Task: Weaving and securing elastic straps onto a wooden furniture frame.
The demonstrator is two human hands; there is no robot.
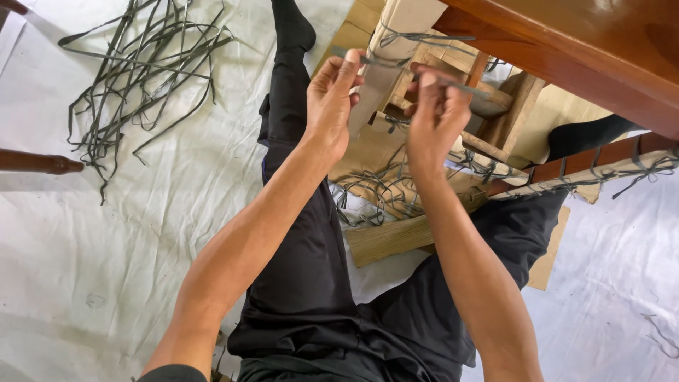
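Note:
My left hand [332, 95] pinches one end of a thin dark strap [378, 61] that wraps around a cardboard-covered furniture leg [385, 67]. My right hand [435, 113] pinches the strap's other end [467, 89] on the right of that leg. Both hands are raised in front of the upturned wooden furniture [601, 49], whose lower rail [587, 166] is bound with cardboard and tied straps. I sit on the floor in black trousers [311, 283], legs stretched forward.
A loose heap of dark straps [141, 64] lies on the white sheet [106, 247] at upper left. A dark wooden leg [39, 163] pokes in from the left edge. Cardboard pieces and cut strap ends [382, 191] lie between my legs, beside a wooden block [389, 240].

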